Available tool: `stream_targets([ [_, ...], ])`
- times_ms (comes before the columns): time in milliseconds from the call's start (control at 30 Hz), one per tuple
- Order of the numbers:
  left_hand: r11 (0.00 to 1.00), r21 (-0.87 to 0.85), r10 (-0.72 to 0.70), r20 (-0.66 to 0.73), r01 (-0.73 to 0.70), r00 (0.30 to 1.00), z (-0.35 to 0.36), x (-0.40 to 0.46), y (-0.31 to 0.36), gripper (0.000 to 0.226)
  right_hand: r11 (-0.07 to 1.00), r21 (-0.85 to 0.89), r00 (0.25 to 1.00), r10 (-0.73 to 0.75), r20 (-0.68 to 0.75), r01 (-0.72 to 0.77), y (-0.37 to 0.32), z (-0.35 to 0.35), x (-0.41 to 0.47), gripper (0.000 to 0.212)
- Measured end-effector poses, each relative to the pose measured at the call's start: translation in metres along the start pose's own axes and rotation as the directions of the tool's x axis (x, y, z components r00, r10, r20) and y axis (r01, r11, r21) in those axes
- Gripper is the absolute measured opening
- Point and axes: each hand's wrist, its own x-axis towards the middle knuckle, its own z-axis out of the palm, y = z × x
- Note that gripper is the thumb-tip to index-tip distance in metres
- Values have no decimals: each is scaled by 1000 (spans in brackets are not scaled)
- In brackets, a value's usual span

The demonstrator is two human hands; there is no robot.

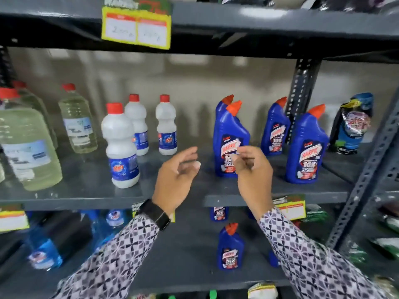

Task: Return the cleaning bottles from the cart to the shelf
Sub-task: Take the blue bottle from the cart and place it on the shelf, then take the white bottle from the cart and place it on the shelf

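Several blue toilet-cleaner bottles with orange caps stand on the grey middle shelf [86, 190]; the nearest blue bottle [228, 134] stands upright just behind my right hand [252, 169], whose fingers are loosely curled and hold nothing. My left hand [177, 178] hovers to its left, fingers spread, empty. Three white bottles with red caps stand further left, the front white bottle [121, 145] nearest the shelf edge. More blue bottles [304, 145] stand to the right. The cart is not in view.
Large clear jugs of pale liquid [28, 143] fill the shelf's left end. A dark refill pouch [352, 124] stands at the right by a perforated upright [302, 89]. The lower shelf holds a small blue bottle [230, 247] and blue-liquid bottles [45, 249]. A yellow price tag [136, 26] hangs above.
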Motion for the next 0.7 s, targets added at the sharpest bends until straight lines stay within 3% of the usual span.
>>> stream_targets([
  [100,992,89,98,-117,-87,988,-49,-69,5,33,993,81,972,-105,208,90,-19,27,-50,12],
  [167,981,179,113,-204,-77,972,-85,-122,-6,27,977,88,906,-214,365,196,-23,52,-95,14],
  [267,954,289,11,-312,84,950,-136,-205,-46,25,929,100,717,-340,608,356,-9,99,-181,16],
  [367,843,403,-197,-388,357,901,-179,-297,-108,26,909,104,481,-307,821,403,26,153,-283,26],
  [433,706,401,-402,-452,584,796,-202,-369,-151,25,921,76,301,-202,932,382,49,184,-350,40],
  [467,601,414,-503,-468,683,726,-211,-406,-168,28,927,32,173,-104,979,374,59,197,-381,47],
  [567,209,442,-755,-494,873,431,-232,-503,-198,47,923,-97,-224,191,956,372,81,232,-464,63],
  [633,32,403,-815,-519,915,257,-241,-541,-208,47,913,-129,-369,282,886,387,93,254,-513,69],
  [700,-51,434,-844,-500,900,193,-246,-564,-224,45,906,-135,-465,329,822,402,100,277,-554,65],
])
